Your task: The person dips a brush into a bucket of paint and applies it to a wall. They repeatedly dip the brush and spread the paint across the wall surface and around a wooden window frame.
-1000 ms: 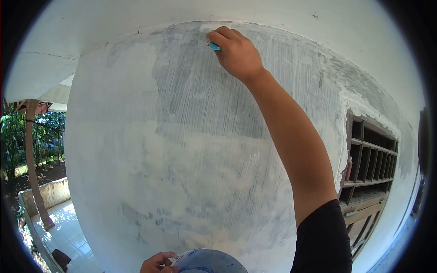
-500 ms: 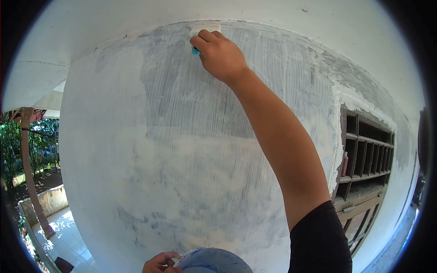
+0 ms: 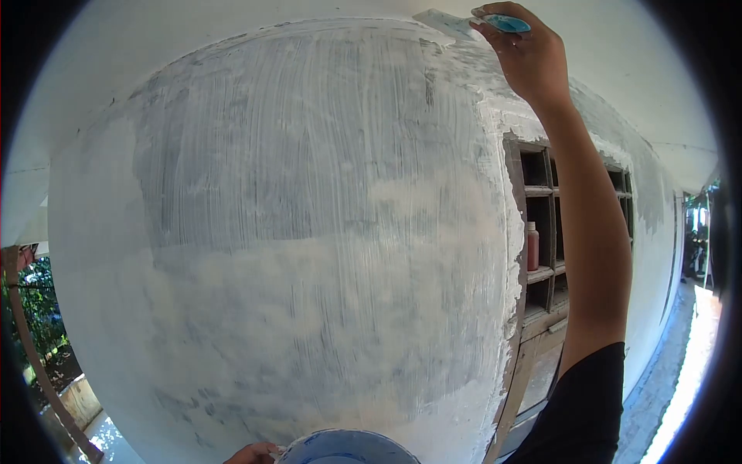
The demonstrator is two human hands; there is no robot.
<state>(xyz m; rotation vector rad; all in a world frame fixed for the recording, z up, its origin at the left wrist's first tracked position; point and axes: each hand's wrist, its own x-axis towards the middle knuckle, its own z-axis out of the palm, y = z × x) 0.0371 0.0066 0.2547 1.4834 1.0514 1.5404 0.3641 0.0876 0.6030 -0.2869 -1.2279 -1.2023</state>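
My right hand is raised to the top of the wall, its fingers wrapped around the blue-green handle of a putty knife. The knife's wide, flat, whitish blade points left, right where the wall meets the ceiling. At the bottom edge of the view, my left hand grips the side of a bucket, which is cut off by the frame. Blue and whitish smears mark the bucket's inside. Streaky white coating covers the grey wall, thinner and more striped in its upper part.
A wooden frame with open compartments is set in the wall at right, partly behind my forearm; a bottle of reddish liquid stands in it. The ceiling closes off the top. At far left are a brown post and plants.
My right hand has moved right along the wall's top edge with the putty knife, toward the wooden frame. The view has turned right; my left hand stays at the bucket.
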